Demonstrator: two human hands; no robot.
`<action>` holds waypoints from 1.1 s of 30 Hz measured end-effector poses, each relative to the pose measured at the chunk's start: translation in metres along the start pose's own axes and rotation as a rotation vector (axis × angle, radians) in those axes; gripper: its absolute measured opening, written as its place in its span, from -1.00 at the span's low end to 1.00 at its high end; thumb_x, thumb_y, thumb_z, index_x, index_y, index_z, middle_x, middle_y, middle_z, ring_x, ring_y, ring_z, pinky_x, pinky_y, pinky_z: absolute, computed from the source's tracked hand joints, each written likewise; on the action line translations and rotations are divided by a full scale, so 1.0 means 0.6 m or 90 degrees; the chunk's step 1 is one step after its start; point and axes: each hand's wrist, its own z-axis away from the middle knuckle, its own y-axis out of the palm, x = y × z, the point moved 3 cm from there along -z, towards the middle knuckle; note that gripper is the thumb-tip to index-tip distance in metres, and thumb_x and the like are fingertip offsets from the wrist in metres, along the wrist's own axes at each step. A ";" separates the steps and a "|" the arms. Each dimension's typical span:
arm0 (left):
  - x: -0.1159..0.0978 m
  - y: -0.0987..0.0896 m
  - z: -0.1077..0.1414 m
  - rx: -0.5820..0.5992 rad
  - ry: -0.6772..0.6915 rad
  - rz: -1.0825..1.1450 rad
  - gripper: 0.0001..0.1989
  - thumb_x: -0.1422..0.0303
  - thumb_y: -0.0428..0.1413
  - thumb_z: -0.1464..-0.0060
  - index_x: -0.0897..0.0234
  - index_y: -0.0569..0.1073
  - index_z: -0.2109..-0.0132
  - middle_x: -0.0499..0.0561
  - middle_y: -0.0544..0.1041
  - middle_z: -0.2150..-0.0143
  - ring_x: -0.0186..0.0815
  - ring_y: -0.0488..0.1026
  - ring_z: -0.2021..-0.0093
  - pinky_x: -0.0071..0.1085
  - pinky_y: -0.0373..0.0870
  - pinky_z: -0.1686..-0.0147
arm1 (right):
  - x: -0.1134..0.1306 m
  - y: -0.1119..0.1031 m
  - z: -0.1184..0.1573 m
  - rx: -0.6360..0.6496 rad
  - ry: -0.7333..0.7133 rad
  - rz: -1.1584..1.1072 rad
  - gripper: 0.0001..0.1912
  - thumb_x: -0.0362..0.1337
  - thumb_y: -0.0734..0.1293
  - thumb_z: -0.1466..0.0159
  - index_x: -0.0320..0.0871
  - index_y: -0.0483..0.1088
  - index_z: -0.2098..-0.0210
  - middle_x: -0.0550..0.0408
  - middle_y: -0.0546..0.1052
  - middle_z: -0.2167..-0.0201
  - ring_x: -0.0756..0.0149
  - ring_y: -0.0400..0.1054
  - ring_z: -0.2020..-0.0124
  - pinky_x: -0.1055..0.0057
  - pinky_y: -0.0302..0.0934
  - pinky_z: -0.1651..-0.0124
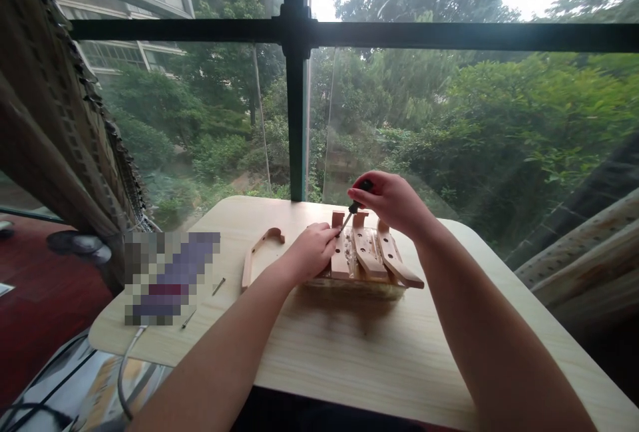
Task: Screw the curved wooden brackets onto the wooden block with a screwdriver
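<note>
My right hand point(388, 198) is closed around the black handle of a screwdriver point(353, 208). The shaft slants down and left to a hole in the leftmost wooden hook point(340, 260). At that spot the fingers of my left hand point(314, 250) press together on the hook's left side, by the screwdriver's tip. Beside it, a second wooden hook point(366, 252) and a third, tilted wooden hook point(397, 259) lie across a box-like block point(369, 291) with a shiny, clear-looking cover. Dark holes show in the hooks. Whether a screw sits under the tip is hidden.
Left of my left hand, a loose wooden hook point(248, 262) lies on the pale table point(319, 352). Two small thin metal pieces, one a screw-like rod point(218, 286), lie near a pixelated object point(174, 279) with a white cable point(124, 365). A window stands behind the table.
</note>
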 end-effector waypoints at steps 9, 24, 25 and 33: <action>0.003 0.004 0.000 0.006 -0.007 0.008 -0.61 0.39 -0.12 -0.23 0.36 0.48 -0.08 0.16 0.50 0.18 -0.17 0.42 0.09 -0.26 0.38 0.02 | -0.008 0.009 -0.005 0.009 0.049 0.064 -0.68 -0.07 0.28 -0.23 -0.23 0.45 0.29 -0.01 0.54 0.45 0.29 0.38 0.43 0.39 0.18 0.38; -0.003 0.004 0.003 0.000 -0.018 -0.021 -0.59 0.39 -0.14 -0.24 0.39 0.47 -0.11 0.17 0.49 0.17 -0.15 0.41 0.07 -0.26 0.37 -0.01 | 0.022 -0.022 0.012 -0.044 -0.062 0.400 -0.60 0.02 0.23 -0.29 -0.15 0.48 0.41 0.05 0.48 0.57 0.35 0.28 0.54 0.41 -0.01 0.45; -0.003 0.004 0.003 0.002 -0.018 -0.023 -0.58 0.39 -0.14 -0.25 0.40 0.47 -0.11 0.18 0.49 0.17 -0.15 0.41 0.07 -0.25 0.37 0.00 | 0.028 -0.017 0.015 -0.031 -0.058 0.436 -0.57 0.03 0.20 -0.31 -0.15 0.49 0.39 0.01 0.51 0.52 0.31 0.32 0.50 0.40 0.00 0.44; -0.001 0.006 0.002 -0.009 -0.003 -0.027 -0.59 0.40 -0.14 -0.24 0.38 0.46 -0.11 0.17 0.50 0.19 -0.16 0.41 0.11 -0.23 0.38 0.02 | 0.049 -0.021 0.050 0.127 0.003 0.555 -0.72 -0.35 0.18 -0.29 -0.26 0.47 0.12 -0.20 0.58 0.30 0.12 0.44 0.32 0.33 0.11 0.35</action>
